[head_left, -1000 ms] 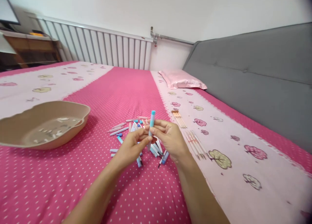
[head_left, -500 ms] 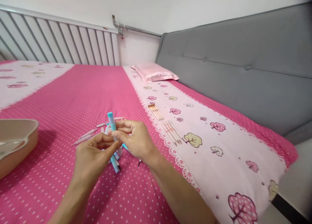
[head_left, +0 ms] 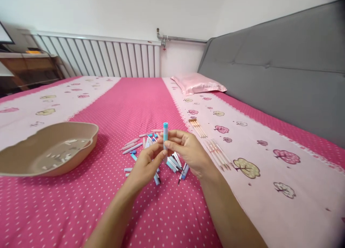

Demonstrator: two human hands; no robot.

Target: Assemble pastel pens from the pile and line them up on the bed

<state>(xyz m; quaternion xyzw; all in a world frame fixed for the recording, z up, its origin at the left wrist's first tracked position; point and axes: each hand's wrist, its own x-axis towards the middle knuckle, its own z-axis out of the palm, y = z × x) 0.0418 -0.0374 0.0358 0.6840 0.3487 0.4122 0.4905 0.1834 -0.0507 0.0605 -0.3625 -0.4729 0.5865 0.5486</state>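
Between my two hands stands a pen with a blue cap end (head_left: pixel 165 131), held upright above the bed. My left hand (head_left: pixel 147 163) pinches its lower part with thumb and fingers. Higher up, the thumb and fingers of my right hand (head_left: pixel 185 149) close on the same pen. Beneath and around both hands lies a loose heap of pens and pen parts (head_left: pixel 174 164), blue, white and grey, partly hidden by my fingers. Several pale pink pens (head_left: pixel 129 146) lie at the heap's left side.
A beige basin (head_left: pixel 51 147) with small white pieces inside sits on the left. To the right, brown-topped pens (head_left: pixel 198 128) and a row of pinkish pens (head_left: pixel 219 154) lie side by side. A pink pillow (head_left: pixel 198 83) rests near the grey headboard (head_left: pixel 283 61).
The view has swung left, so the basin and a desk show more fully. Both hands still hold the pen upright, and more of the heap is visible.
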